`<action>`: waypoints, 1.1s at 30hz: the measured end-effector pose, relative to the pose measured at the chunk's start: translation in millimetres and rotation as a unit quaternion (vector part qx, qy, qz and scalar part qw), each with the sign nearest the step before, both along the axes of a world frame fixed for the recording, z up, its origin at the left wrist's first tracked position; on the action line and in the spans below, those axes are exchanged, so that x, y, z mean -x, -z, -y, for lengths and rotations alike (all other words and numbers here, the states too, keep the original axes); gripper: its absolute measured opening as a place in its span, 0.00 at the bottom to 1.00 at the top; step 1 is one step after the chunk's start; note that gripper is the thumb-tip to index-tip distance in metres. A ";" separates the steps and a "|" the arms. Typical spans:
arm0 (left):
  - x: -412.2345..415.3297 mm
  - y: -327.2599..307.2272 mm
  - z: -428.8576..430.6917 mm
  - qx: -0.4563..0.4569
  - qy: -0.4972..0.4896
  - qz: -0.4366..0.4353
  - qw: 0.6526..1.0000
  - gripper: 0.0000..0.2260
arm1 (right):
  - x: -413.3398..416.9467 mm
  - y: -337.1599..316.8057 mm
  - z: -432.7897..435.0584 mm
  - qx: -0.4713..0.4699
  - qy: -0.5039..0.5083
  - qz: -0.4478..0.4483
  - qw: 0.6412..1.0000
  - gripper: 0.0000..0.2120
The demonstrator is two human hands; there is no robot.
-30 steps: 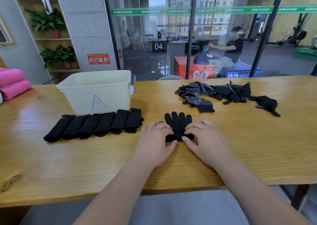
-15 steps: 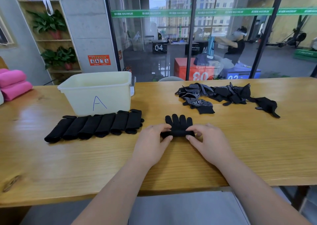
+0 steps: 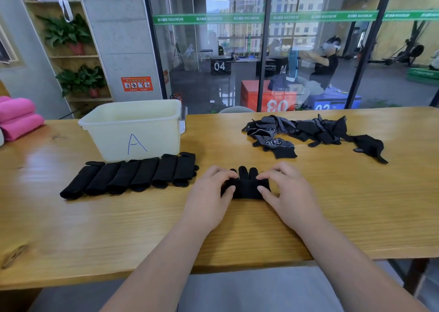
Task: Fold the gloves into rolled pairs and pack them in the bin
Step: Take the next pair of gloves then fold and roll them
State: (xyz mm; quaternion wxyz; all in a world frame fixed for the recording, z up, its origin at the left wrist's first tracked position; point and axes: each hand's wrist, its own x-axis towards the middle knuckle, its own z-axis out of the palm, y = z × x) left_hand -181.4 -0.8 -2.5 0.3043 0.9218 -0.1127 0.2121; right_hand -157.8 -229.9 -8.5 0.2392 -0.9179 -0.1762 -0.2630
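Table (image 3: 71, 228): wood.
Bin (image 3: 107, 135): pale plastic, marked "A"; no glove shows inside it.
Rolled pairs (image 3: 128, 177): about six, black, in one row just in front of the bin, not yet packed.
Left hand (image 3: 209, 197): right of the bin, fingers curled onto the left end of the part-rolled pair (image 3: 244, 188).
Part-rolled pair: its tips are not yet rolled in.
Right hand (image 3: 289, 197): farther right of the bin, fingers curled onto the roll's right end.
Loose gloves (image 3: 297, 131): a heap well right of the bin, unfolded.
Progress: likely about midway on rolling, with packing not begun.
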 end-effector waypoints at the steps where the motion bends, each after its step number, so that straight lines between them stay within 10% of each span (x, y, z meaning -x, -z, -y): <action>1: -0.2 0.9 0.1 -0.016 0.002 0.013 1.000 0.11 | 0.0 0.2 -0.1 0.010 -0.004 0.018 1.000 0.09; 22: 0.4 1.9 3.7 -0.102 -0.016 0.000 0.995 0.16 | 6.6 -4.6 -2.9 0.041 -0.002 -0.053 0.998 0.17; 33: -0.2 0.7 -4.5 0.095 -0.001 -0.074 0.993 0.15 | 2.3 -6.8 4.0 -0.110 -0.017 -0.114 0.987 0.16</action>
